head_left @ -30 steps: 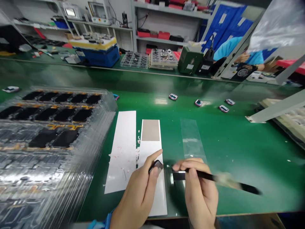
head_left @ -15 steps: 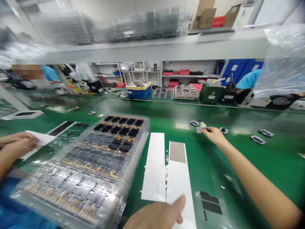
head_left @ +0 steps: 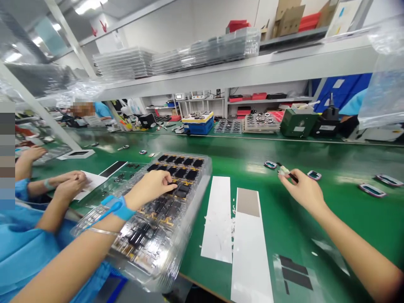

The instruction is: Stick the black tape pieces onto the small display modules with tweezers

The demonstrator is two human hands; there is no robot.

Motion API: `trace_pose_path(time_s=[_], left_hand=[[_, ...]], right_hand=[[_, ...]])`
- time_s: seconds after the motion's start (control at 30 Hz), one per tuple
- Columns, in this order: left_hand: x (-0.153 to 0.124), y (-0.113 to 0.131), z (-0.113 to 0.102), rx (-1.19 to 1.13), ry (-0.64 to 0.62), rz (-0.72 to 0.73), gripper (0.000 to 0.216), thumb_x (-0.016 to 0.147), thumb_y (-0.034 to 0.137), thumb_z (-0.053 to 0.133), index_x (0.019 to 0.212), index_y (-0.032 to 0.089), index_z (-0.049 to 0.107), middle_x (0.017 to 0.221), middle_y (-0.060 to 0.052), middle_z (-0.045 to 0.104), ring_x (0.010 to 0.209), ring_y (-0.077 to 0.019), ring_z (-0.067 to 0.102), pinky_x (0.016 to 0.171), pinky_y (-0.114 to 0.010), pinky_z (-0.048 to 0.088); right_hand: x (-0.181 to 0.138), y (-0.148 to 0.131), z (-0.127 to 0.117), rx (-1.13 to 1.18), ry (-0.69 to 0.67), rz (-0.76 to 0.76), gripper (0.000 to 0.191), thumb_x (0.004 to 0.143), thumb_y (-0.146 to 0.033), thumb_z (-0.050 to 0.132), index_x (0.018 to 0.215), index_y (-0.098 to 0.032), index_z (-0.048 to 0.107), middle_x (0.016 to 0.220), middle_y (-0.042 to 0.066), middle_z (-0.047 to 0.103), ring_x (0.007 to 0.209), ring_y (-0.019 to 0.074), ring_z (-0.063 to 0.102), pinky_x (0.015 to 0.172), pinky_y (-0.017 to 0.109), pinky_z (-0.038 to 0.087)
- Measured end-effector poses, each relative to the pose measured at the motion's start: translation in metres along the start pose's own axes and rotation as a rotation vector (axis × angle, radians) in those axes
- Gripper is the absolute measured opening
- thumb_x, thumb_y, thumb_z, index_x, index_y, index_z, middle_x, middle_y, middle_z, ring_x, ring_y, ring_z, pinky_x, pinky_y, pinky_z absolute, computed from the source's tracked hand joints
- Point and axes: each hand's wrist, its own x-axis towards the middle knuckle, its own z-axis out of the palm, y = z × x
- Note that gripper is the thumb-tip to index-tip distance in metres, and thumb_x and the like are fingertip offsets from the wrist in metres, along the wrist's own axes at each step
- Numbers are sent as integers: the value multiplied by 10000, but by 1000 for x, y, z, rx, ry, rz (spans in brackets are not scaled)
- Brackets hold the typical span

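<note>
My left hand [head_left: 153,184] reaches over a stack of clear plastic trays [head_left: 164,223] filled with small black screen parts, and its fingertips pinch one black part [head_left: 173,185] in the upper rows. My right hand [head_left: 302,188] is stretched out over the green belt [head_left: 347,198], fingers closed on a thin dark brush-like tool [head_left: 285,170] whose tip sits next to a small rimmed watch case [head_left: 270,164]. Another case [head_left: 314,174] lies just right of that hand.
Two white paper strips [head_left: 217,219] and a grey pad [head_left: 248,202] lie between my arms; black tape pieces [head_left: 292,273] near the front edge. More cases [head_left: 372,190] lie at right. A co-worker's hands [head_left: 67,185] work at left. Bins and machines line the back.
The view swung up and left. My left hand left the white strip and went to the tray stack. My right hand stayed out on the belt by the cases with the tool.
</note>
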Motion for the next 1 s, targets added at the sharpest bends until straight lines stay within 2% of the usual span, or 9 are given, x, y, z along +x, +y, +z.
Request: trace_pose_path(time_s=[0.23,0.37,0.43,0.53,0.6,0.7,0.77,0.87,1.0], left_hand=[[-1,14,-7,50,14,-62,155,738,301,606,625,201,572,680,-82,688,674,-280,653,610,-314,406],[-34,43,-14,-31,19,-21,184,876,315,444,731,221,507,647,-32,645,622,-232,608,587,-296,388],[-69,69,-5,-167,-36,48,246,958,358,344,811,233,497,713,-7,676,610,-189,607,580,-269,415],[-121,116,25,-684,-55,109,274,1011,416,343,923,244,537,637,13,634,498,-149,527,525,-256,377],[-139,142,51,-973,-89,110,330,1031,477,311,945,247,531,582,29,582,459,-129,447,478,-243,321],[-130,164,85,-1276,-140,94,356,1007,552,359,972,231,509,618,37,497,515,-122,414,483,-234,294],[-111,168,101,-1365,-203,93,330,1014,522,377,935,222,489,638,41,462,559,-122,418,512,-226,317],[-90,168,117,-1427,-251,127,282,1032,456,389,901,218,464,673,41,478,594,-116,448,571,-221,370],[-88,166,130,-1460,-211,129,236,1038,395,409,913,210,485,722,28,512,625,-115,490,618,-223,406]], right_hand=[[-99,-26,-12,300,-99,-234,334,865,-523,546,717,-233,473,585,-69,349,534,114,368,537,239,334],[-146,-51,-26,532,-208,-316,223,930,-399,533,790,-227,502,671,-43,449,575,106,439,513,210,356],[-164,-65,-32,606,-240,-383,141,946,-309,515,827,-234,521,692,-39,470,550,98,442,472,201,344],[-178,-82,-33,645,-226,-546,30,926,-224,536,932,-242,558,760,-26,517,530,90,433,461,209,357],[-182,-87,-29,641,-206,-674,173,886,-203,588,1053,-239,565,844,2,576,591,102,497,508,220,415],[-181,-83,-21,604,-168,-787,325,856,-181,607,1173,-211,540,927,47,635,763,149,617,600,245,499],[-179,-77,-17,567,-118,-804,312,861,-160,584,1169,-191,541,926,61,653,824,164,651,618,251,522],[-176,-71,-13,498,-7,-829,218,869,-119,576,1081,-173,568,900,70,676,814,160,679,602,239,529],[-175,-69,-6,341,89,-865,130,892,-79,595,986,-165,620,867,62,700,712,130,689,588,220,532]])
